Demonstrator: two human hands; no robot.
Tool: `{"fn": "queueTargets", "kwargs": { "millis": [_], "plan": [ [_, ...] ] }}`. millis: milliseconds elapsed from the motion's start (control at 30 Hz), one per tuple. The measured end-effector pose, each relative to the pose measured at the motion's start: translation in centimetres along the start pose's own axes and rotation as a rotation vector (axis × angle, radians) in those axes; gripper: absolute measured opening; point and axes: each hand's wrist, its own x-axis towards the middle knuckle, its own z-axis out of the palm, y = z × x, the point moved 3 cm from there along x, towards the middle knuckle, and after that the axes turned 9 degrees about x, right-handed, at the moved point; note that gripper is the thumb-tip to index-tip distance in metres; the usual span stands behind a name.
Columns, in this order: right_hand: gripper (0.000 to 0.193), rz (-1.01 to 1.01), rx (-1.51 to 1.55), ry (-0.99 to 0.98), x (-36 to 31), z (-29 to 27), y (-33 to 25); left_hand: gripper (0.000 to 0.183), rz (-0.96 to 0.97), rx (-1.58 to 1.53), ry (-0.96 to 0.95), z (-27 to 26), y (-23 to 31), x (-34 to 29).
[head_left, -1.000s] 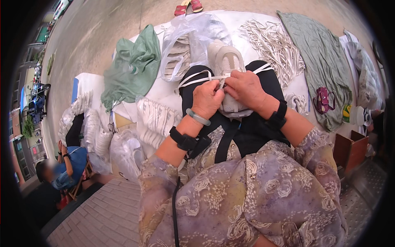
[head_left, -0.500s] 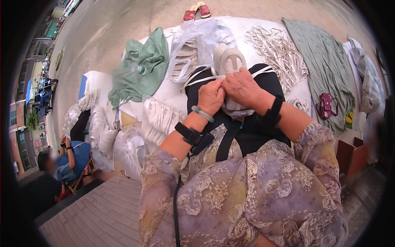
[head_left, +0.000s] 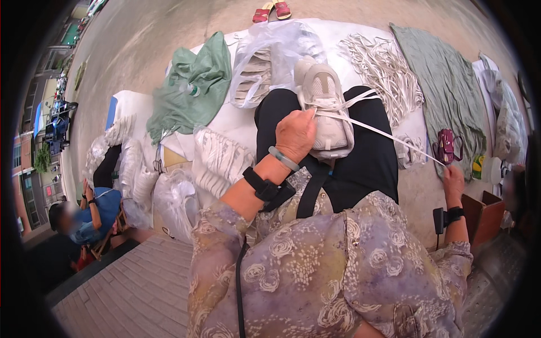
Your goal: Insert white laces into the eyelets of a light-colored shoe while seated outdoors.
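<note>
A pale beige sneaker rests on my lap between my black-trousered thighs, its mesh toe pointing away from me. White lace runs taut from its eyelets out to the right. Pinching that lace's far end is my right hand, stretched well out to the side near a brown wooden box. My left hand is closed at the sneaker's left edge, by the lacing; whatever its fingers hold is too small to make out. Another loose end of lace lies across my right thigh. Behind this sneaker, a second pale shoe shows partly.
Loose white laces are heaped on the white sheet, beside a green cloth bearing a maroon bag. Bagged shoe pieces lie leftward, near a crumpled green cloth. The brown wooden box stands right. Another person sits far left.
My right hand has swung from the sneaker far out to the right, drawing the lace straight. My left hand remains by the shoe, whose lacing and heel are now uncovered.
</note>
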Motion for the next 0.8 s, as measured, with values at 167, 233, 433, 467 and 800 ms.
{"fn": "queueTargets", "kwargs": {
  "millis": [167, 233, 433, 467, 800],
  "plan": [
    [0.016, -0.289, 0.051, -0.267, 0.6, 1.2, -10.1, 0.014, -0.121, 0.014, -0.009, -0.9, -1.5, 1.4],
    [0.012, -0.479, 0.337, -0.082, 1.5, -0.3, -15.8, 0.021, -0.106, 0.096, -0.008, -1.4, -2.7, 2.7],
    [0.028, -0.84, 0.609, -0.024, 2.5, -1.5, -28.6, 0.039, 0.054, 0.336, -0.23, 0.2, -5.2, 4.7],
    [0.028, -0.85, 0.62, -0.004, 2.4, -1.3, -29.7, 0.037, 0.087, 0.439, -0.25, 0.5, -5.5, 4.9],
    [0.022, -0.792, 0.616, -0.164, 2.7, 0.4, -32.4, 0.016, -0.058, -0.194, -0.483, -1.8, -7.6, 6.2]
  ]
}}
